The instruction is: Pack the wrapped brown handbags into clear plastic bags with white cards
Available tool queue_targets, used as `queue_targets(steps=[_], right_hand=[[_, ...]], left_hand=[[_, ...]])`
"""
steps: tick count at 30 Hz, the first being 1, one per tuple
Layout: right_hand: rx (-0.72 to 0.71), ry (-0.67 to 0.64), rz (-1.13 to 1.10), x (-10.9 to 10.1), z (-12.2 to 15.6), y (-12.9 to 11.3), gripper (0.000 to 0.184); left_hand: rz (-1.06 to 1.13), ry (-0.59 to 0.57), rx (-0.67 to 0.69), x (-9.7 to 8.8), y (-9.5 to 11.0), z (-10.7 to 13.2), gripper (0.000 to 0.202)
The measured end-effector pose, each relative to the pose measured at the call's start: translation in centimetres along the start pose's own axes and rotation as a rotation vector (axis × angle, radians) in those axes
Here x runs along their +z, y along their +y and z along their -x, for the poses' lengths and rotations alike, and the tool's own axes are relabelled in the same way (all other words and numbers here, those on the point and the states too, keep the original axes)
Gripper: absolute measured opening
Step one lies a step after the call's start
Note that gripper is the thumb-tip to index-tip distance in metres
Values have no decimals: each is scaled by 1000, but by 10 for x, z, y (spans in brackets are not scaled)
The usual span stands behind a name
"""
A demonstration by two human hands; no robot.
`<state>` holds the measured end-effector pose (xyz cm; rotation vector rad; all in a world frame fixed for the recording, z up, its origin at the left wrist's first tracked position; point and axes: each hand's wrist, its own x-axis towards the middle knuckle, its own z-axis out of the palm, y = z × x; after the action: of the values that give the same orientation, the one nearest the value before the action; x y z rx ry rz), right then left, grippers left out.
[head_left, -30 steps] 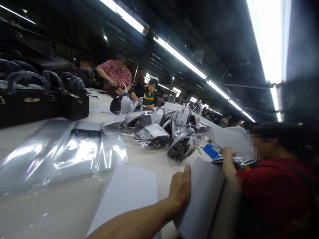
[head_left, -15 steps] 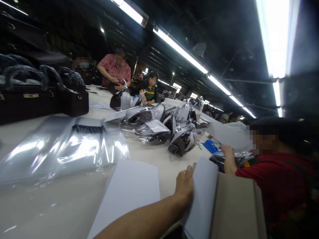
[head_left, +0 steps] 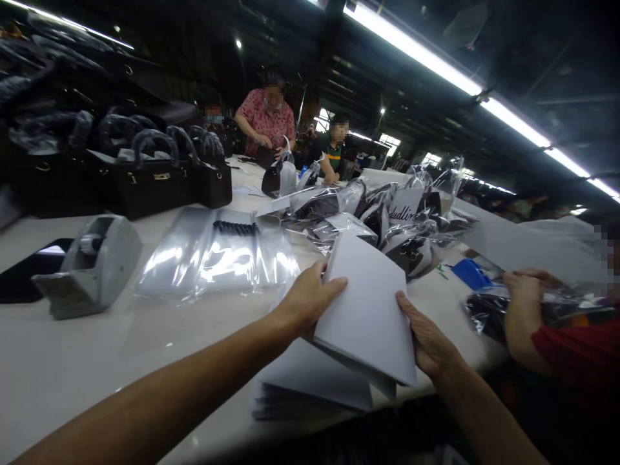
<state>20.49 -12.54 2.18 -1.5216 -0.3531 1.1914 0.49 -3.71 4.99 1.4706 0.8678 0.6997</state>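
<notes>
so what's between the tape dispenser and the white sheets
Head view: a flat pile of clear plastic bags, a black braided strap on top, reaching almost to the white sheets.

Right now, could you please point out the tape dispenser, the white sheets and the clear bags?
tape dispenser [head_left: 111,255]: head view, its grey side wall.
white sheets [head_left: 365,310]: head view, middle of the top sheet.
clear bags [head_left: 184,255]: head view, glossy top of the stack.

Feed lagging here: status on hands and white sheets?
Left hand and right hand both gripping thin white sheet bundle, tilted above white paper pile. Clear plastic bags beside, not blocking.
</notes>
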Motion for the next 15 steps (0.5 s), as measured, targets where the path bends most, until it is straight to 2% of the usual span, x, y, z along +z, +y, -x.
queue_targets(steps=[3,5,7,9,10,12,15], right_hand=[[-14,-83,110,25,6,11,44],[-10,-106,281,33,6,21,45],[-50,-77,553,32,2,30,48],[-151,1,769,22,-4,38,53],[-204,49,779,15,-7,42,55],[-234,131,605,2,-13,52,60],[-78,99,252,-6,-17,72,66]], left_hand=[[-249,117,10,-24,-29,17,38],[-405,196,35,-34,-50,25,39],[-479,242,54,-41,-70,30,41],[-408,279,25,-47,-86,35,46],[-324,299,-21,-50,-93,37,50],[-112,332,-143,-55,-103,41,58],[125,339,-299,-57,-113,47,66]])
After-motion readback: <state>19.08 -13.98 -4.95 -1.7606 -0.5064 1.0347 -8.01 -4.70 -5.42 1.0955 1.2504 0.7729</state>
